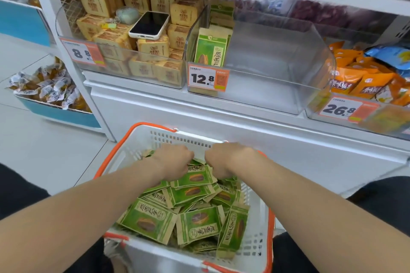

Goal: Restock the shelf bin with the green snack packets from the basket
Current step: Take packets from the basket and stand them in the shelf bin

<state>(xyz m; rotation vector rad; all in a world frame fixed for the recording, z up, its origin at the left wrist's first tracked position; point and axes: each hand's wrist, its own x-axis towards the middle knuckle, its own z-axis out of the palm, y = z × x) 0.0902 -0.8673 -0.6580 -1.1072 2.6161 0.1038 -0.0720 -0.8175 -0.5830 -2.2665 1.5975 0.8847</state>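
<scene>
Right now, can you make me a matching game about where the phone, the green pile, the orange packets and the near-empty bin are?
Things:
1. phone
2. green pile
3. orange packets
4. near-empty bin

Places:
A. at the far right
B. in the basket
C. on the tan packets
D. behind the 12.8 tag

Pairs: 1-C, 2-B, 3-A, 4-D

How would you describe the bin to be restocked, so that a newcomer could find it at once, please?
Look at the white shelf just above the basket. The middle clear bin, with the 12.8 price tag, is it. Unlike the full bins of tan packets left and orange packets right, it holds only a few green packets at its left end.
</scene>
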